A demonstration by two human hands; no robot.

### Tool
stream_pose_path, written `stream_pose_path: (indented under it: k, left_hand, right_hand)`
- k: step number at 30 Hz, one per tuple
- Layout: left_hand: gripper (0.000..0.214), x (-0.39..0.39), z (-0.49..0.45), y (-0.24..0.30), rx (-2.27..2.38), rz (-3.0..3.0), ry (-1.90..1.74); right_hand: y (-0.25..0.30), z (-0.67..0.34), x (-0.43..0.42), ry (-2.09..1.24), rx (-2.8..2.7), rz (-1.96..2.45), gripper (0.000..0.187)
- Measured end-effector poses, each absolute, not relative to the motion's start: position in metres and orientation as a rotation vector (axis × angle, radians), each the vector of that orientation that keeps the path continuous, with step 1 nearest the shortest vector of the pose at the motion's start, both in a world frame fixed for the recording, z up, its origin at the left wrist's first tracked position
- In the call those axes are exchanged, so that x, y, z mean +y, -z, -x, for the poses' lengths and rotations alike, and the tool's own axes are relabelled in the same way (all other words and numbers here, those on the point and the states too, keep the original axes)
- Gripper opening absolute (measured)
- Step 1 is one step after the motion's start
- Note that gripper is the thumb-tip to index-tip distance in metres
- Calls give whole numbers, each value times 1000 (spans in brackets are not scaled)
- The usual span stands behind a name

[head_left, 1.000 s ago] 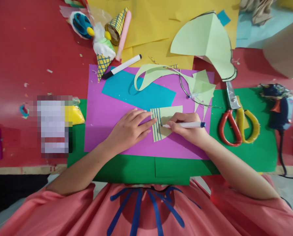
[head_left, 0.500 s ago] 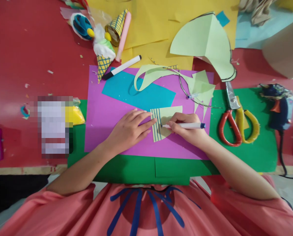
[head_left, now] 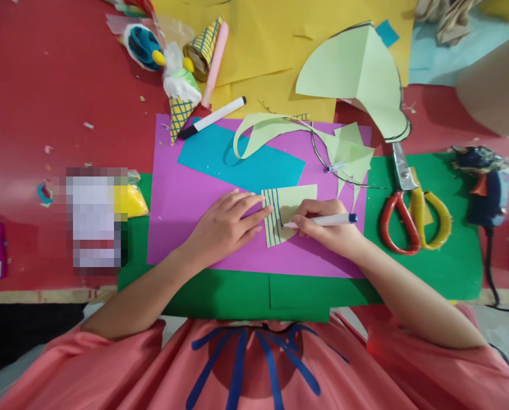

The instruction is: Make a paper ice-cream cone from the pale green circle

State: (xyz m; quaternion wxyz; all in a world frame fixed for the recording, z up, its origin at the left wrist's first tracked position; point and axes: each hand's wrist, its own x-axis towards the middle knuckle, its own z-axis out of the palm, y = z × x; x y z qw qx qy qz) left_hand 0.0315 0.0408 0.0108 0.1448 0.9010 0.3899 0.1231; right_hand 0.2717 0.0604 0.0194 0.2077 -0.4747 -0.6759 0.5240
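A small pale green paper piece lies on the purple sheet, with several blue stripes drawn down its left part. My left hand rests flat with fingers stretched out, its fingertips on the paper's left edge. In my right hand is a white marker with a blue end, held in a writing grip. The marker's tip touches the paper at the lower end of the rightmost stripe.
Scissors with red and yellow handles lie to the right, near a blue glue gun. Another marker, a teal paper and pale green scraps lie beyond my hands. Paper ice cream cones stand back left.
The marker tip has moved a little toward me down the paper, and the rightmost blue stripe is longer. My left hand has stayed in place.
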Motion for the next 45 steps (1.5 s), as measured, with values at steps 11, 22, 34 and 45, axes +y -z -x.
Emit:
stream_pose_path:
  k: [11,22,34,45]
  left_hand:
    - [35,41,-32,-10,1126,-2639,-351]
    - [35,41,-32,-10,1126,-2657,-338]
    - [35,41,-32,-11,1127,-2673,-341]
    - [36,40,-32,-10,1123,-2685,-322]
  right_hand:
    - [-23,-273,62,-1553,-1948,1227,21]
    - [-19,-273,59,-1474,-1958,1227,21]
    - [-19,-272,60,-1479,-1977,1199,22]
    - [-24,-274,59,-1600,-2037,1112,23]
